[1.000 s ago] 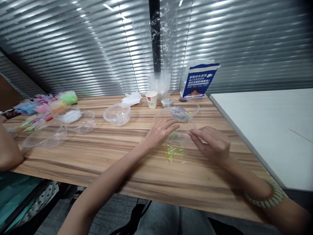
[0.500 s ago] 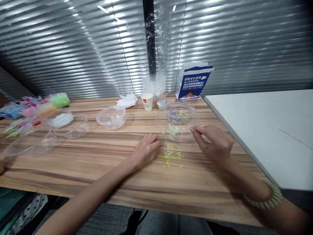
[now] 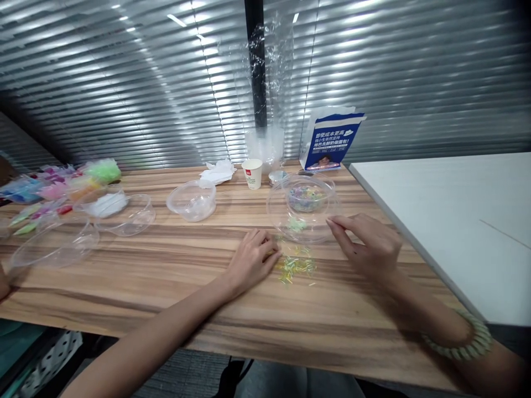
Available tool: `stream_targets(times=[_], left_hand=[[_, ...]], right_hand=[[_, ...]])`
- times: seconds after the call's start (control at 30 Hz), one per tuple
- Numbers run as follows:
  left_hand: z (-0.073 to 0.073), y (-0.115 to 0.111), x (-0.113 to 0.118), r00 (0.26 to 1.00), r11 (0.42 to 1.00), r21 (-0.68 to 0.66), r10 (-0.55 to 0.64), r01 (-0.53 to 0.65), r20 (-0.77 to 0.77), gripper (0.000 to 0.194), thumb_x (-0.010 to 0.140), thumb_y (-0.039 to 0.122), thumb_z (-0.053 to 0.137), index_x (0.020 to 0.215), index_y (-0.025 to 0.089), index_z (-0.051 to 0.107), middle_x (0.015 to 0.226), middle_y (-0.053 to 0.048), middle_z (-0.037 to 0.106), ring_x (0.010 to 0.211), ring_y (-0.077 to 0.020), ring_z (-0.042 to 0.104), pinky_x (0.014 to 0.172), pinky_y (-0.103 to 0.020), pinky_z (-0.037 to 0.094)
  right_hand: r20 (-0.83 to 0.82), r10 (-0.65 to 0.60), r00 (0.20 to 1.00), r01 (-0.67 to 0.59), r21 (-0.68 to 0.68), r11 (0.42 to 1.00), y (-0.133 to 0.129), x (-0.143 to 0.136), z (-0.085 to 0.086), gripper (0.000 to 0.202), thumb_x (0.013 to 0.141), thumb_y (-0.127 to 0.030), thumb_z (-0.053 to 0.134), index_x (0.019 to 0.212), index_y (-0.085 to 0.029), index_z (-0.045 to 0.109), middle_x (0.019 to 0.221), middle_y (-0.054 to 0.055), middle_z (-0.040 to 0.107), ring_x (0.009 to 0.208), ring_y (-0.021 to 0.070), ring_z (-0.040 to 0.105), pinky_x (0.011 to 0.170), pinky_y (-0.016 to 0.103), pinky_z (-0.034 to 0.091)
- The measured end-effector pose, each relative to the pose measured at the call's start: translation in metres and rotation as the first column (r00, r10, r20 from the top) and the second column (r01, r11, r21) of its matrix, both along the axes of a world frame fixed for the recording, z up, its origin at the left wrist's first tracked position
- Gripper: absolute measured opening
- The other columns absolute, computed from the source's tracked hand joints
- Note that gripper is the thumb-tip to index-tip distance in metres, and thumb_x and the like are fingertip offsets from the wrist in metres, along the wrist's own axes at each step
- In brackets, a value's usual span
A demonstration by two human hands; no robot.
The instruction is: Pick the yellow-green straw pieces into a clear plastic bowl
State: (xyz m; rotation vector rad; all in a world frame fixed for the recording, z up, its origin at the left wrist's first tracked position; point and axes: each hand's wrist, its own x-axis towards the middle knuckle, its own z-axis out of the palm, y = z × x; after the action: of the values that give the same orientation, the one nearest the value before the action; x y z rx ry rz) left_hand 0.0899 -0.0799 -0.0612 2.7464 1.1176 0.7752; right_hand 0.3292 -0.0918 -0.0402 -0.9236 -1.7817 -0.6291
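Small yellow-green strips [image 3: 297, 266] lie in a loose pile on the wooden table. Against the pile's left side rests my left hand [image 3: 254, 257], its fingers curled down and drawn together; whatever may be under the fingertips is hidden. My right hand [image 3: 368, 243] is right of the pile, thumb and index finger pinched near the rim of a clear lid [image 3: 276, 221]; anything between the tips is too small to make out. Pale green bits [image 3: 296, 224] show within the lid's outline. Behind them is a clear bowl [image 3: 307, 196] of multicoloured pieces.
A paper cup [image 3: 252, 173], crumpled tissue [image 3: 218, 172] and a blue-and-white bag [image 3: 332, 141] stand at the back. Clear bowls [image 3: 193, 202] and colourful packets [image 3: 53, 182] are to the left. Another person's hand [image 3: 3, 284] shows at the left edge. A white table [image 3: 456, 221] adjoins at right.
The view has shifted slightly. My left hand's fingers have moved a little at the edge of the pile. My right hand keeps its pinch near the lid.
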Motion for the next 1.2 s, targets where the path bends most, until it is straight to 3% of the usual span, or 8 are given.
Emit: stream_targets(times=[0.3,0.4,0.53,0.67,0.8,0.93,1.07,1.2], left_hand=[[-0.006,0.005,-0.004,0.996,0.997,-0.006,-0.074,0.075,0.054,0.01,0.086,0.019,0.055,0.077,0.016,0.059,0.082,-0.004,0.062,0.081,-0.0162,0.053,0.075,-0.03,0.044],[-0.001,0.008,-0.004,0.984,0.982,0.13,-0.151,0.137,0.098,0.014,0.09,0.013,0.047,0.083,0.016,0.059,0.081,-0.003,0.064,0.078,-0.014,0.055,0.073,-0.027,0.044],[0.018,0.016,0.009,0.975,0.911,0.387,-0.199,0.146,0.101,0.02,0.093,0.01,0.039,0.094,0.015,0.059,0.089,-0.005,0.066,0.085,-0.0148,0.056,0.074,-0.028,0.043],[0.031,0.028,0.029,0.987,0.89,0.435,-0.158,0.139,0.007,0.025,0.095,0.011,0.033,0.094,0.014,0.058,0.089,-0.006,0.065,0.085,-0.0153,0.055,0.074,-0.028,0.042],[0.022,0.036,0.038,0.994,0.897,0.428,-0.09,0.109,-0.064,0.025,0.095,0.015,0.035,0.088,0.014,0.059,0.086,-0.005,0.065,0.083,-0.0158,0.055,0.074,-0.029,0.041],[0.015,0.039,0.031,0.984,0.874,0.462,-0.089,0.151,-0.152,0.023,0.094,0.014,0.037,0.088,0.014,0.059,0.091,-0.007,0.065,0.09,-0.0175,0.055,0.075,-0.03,0.041],[0.021,0.039,0.019,0.981,0.815,0.545,-0.17,0.194,-0.094,0.018,0.092,0.012,0.041,0.096,0.015,0.059,0.108,-0.009,0.063,0.102,-0.0185,0.054,0.081,-0.032,0.044],[0.027,0.039,0.01,0.964,0.774,0.606,-0.264,0.186,0.042,0.016,0.089,0.011,0.048,0.099,0.019,0.057,0.094,-0.004,0.065,0.083,-0.0127,0.058,0.069,-0.025,0.044]], right_hand=[[0.01,-0.006,1.0,0.006,-0.001,1.0,0.001,0.0,0.001,0.005,0.082,-0.013,0.06,0.082,-0.018,0.062,0.061,0.0,0.065,0.056,0.0133,0.061,0.052,0.024,0.044],[0.025,-0.005,1.0,0.005,-0.008,1.0,0.0,0.0,0.0,0.005,0.083,-0.013,0.059,0.082,-0.017,0.062,0.06,0.0,0.064,0.056,0.0129,0.06,0.052,0.024,0.043],[0.055,0.004,0.998,-0.003,-0.004,1.0,-0.001,-0.001,-0.001,0.004,0.083,-0.013,0.06,0.082,-0.017,0.061,0.061,0.0,0.064,0.056,0.0128,0.059,0.053,0.024,0.043],[0.046,0.023,0.999,-0.023,0.007,1.0,-0.001,-0.002,-0.001,0.005,0.082,-0.012,0.061,0.082,-0.017,0.061,0.06,0.0,0.063,0.055,0.0125,0.058,0.054,0.024,0.043],[0.04,0.063,0.997,-0.063,-0.004,0.998,-0.002,-0.004,-0.001,0.005,0.082,-0.012,0.06,0.083,-0.017,0.06,0.059,0.0,0.063,0.054,0.0124,0.057,0.054,0.024,0.042],[0.046,0.118,0.992,-0.117,-0.021,0.993,-0.004,-0.006,-0.002,0.007,0.082,-0.012,0.06,0.085,-0.018,0.06,0.062,0.0,0.064,0.055,0.0119,0.057,0.056,0.024,0.044],[0.067,0.078,0.995,-0.078,-0.004,0.997,-0.003,-0.004,0.0,0.007,0.082,-0.011,0.06,0.084,-0.018,0.06,0.061,0.0,0.064,0.054,0.0118,0.057,0.055,0.024,0.043],[0.021,-0.016,1.0,0.015,0.038,0.999,-0.001,0.003,0.005,0.006,0.08,-0.012,0.063,0.081,-0.018,0.061,0.059,0.0,0.063,0.055,0.0133,0.059,0.052,0.025,0.042]])
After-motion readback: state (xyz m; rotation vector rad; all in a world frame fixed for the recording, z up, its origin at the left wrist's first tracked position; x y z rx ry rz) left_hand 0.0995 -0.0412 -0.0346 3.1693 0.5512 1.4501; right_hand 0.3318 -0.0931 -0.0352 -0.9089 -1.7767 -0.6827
